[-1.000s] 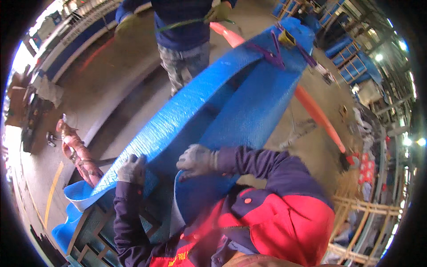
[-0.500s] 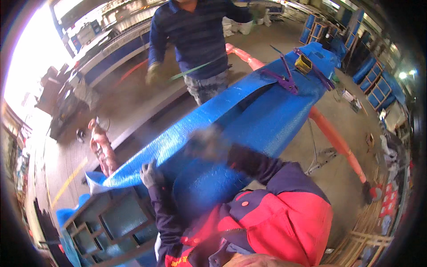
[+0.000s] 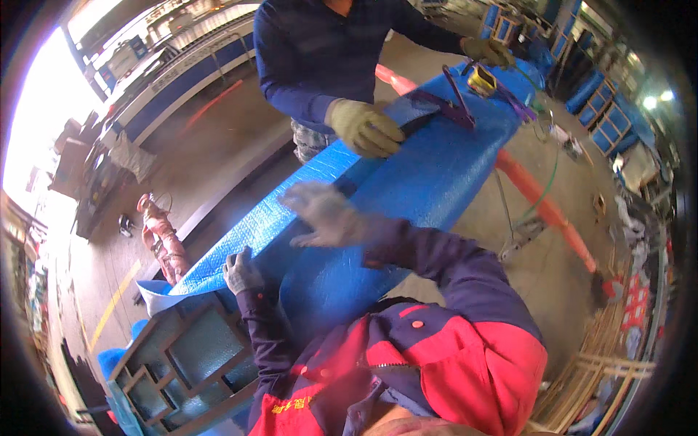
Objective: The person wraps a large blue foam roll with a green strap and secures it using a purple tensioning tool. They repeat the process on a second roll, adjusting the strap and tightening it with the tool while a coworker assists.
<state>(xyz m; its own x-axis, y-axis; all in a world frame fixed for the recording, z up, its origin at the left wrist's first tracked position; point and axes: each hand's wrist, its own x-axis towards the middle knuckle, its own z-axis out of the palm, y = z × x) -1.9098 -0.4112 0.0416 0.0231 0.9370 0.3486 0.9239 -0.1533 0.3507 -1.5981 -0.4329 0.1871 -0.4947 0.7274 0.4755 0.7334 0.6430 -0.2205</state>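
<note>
Fingers of the gloved left hand curl over the near edge of the long blue bubble-textured plastic wrap, pinching it where the sheet folds back to show its white underside. Just below that hand sits a grey metal frame with glass-like panels, which the wrap's lower end partly covers. The gloved right hand hovers blurred above the wrap's middle with fingers spread wide and nothing in its grasp; whether the palm touches the sheet cannot be told.

Beyond it, the wrapped bundle runs away up and to the right. A co-worker in a dark blue long-sleeved top stands on its far side, one tan work glove pressed flat on the wrap, the other glove near the far end. A purple strap with a yellow ratchet buckle crosses the bundle there. An orange hose-like tube lies on the concrete floor to the right.
</note>
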